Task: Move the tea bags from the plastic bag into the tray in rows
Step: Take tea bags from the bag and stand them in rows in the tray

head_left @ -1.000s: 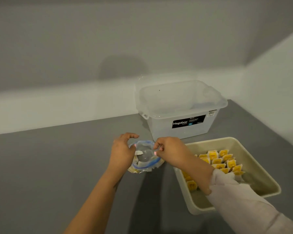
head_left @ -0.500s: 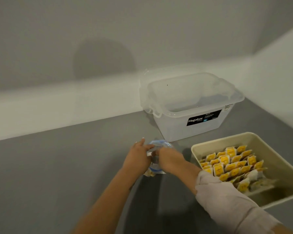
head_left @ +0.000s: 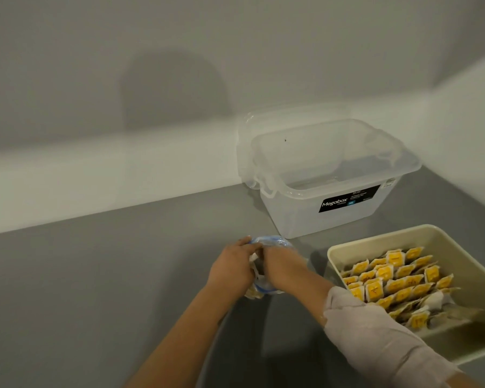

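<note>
Tea bags (head_left: 387, 278) with yellow tags already stand in rows in the cream tray (head_left: 339, 249) at my right; a few more sit in the blue-zippered plastic bag (head_left: 266, 242) on the grey counter (head_left: 95, 289). My left hand (head_left: 231, 268) grips the bag's mouth; my right hand (head_left: 282, 266) reaches inside, its fingers hidden, so I cannot tell its grasp. I judge this the fetching step; next, lift bags out and continue the rows.
</note>
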The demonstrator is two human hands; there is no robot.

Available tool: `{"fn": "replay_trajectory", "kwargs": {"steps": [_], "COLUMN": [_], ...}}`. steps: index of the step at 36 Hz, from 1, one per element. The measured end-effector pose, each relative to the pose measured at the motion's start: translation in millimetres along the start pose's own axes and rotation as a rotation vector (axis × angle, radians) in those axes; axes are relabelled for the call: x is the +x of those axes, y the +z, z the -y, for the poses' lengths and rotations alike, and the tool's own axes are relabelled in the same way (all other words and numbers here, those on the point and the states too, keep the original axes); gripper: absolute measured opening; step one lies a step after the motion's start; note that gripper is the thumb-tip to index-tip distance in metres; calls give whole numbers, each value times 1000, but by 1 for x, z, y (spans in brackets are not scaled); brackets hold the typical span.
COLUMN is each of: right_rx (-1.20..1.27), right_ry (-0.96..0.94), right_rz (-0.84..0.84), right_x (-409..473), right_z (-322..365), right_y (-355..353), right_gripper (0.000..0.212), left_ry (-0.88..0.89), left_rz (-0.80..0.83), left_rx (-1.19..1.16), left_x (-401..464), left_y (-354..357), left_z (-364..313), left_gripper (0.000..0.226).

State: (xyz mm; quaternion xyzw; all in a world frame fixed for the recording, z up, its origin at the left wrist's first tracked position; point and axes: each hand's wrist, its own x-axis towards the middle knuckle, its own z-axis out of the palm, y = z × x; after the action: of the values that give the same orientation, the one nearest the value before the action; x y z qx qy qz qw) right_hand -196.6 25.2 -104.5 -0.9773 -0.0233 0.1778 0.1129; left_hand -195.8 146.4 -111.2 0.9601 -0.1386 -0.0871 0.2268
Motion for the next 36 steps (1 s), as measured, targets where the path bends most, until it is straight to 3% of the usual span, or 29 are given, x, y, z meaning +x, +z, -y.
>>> {"fn": "replay_trajectory", "kwargs": {"steps": [5, 10, 16, 24, 28, 32, 34, 36], "right_rx": [43, 117, 329, 681, 792, 538, 309, 237], "right_ry": [59, -58, -205, -222, -175, 1, 26, 111], "right_rz": [-9, -249, -387, -336, -327, -302, -184, 2], "right_x": [-2, -26, -37, -32, -26, -19, -12, 4], "right_z": [-7, -23, -26, -16, -14, -15, -9, 0], "right_y": [-7, -28, -52, -49, -38, -24, -20, -18], "right_gripper": [36, 32, 36, 34, 35, 22, 23, 24], "left_ry": [-5, -27, -1, -102, -167, -246, -274, -285], "left_rz": [-12, -54, -271, -31, -98, -181, -202, -211], "left_rx": [-22, -64, -383, -993, -1072, -1090, -1075, -1042], "left_x": [0, 4, 6, 0, -2, -2, -2, -3], "left_y": [-5, -6, -20, -31, -29, -27, -24, -21], "left_z": [0, 0, -10, -11, -3, 7, 12, 14], "left_gripper": [49, 39, 29, 20, 18, 17, 18, 19]}}
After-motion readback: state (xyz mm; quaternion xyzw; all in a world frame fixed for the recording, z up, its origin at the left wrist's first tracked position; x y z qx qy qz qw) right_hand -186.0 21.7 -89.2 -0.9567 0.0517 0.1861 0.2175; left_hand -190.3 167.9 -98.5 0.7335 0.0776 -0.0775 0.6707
